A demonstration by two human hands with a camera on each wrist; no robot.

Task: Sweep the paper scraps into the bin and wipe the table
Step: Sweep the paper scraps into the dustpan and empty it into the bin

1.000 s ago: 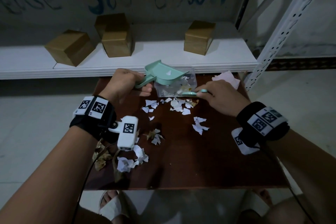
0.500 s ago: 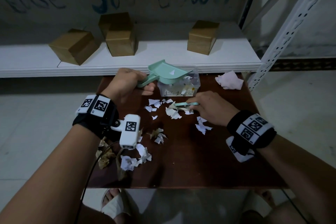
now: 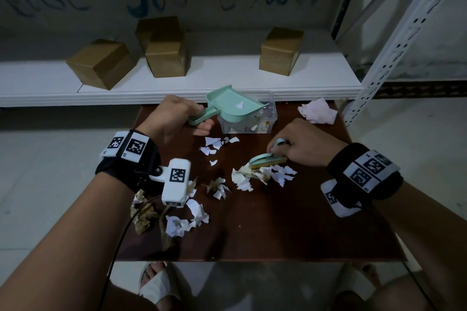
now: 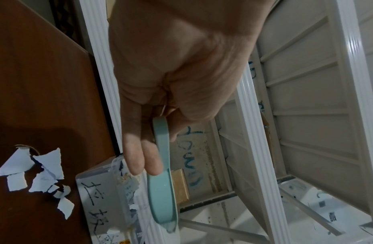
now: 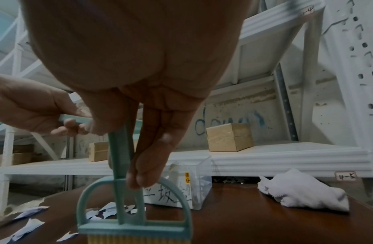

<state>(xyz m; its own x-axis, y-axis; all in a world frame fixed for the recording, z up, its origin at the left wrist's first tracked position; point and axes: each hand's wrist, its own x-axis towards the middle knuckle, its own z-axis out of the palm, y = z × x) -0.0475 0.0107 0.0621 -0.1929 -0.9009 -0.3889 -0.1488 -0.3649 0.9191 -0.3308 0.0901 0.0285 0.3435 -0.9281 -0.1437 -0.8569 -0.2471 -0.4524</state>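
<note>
My left hand (image 3: 174,118) grips the handle of a mint green dustpan (image 3: 233,106), held tilted over the clear plastic bin (image 3: 249,126) at the table's far edge; one white scrap lies in the pan. The handle (image 4: 162,173) shows under my left fingers. My right hand (image 3: 300,144) holds a small green brush (image 3: 265,161) by its handle (image 5: 119,156), bristles down on a pile of paper scraps (image 3: 262,175) at mid-table. More scraps (image 3: 214,145) lie in front of the bin, and others (image 3: 187,219) sit near the front left.
A crumpled white cloth (image 3: 317,113) lies at the far right corner of the brown table (image 3: 290,230). A white shelf (image 3: 50,86) behind the table carries brown cardboard boxes (image 3: 166,58). A white perforated rack post (image 3: 394,50) stands to the right. Sandalled feet (image 3: 156,283) show below the front edge.
My right hand has drawn the brush from the bin's front toward me, dragging scraps into a pile at mid-table. The left hand and dustpan stayed over the bin.
</note>
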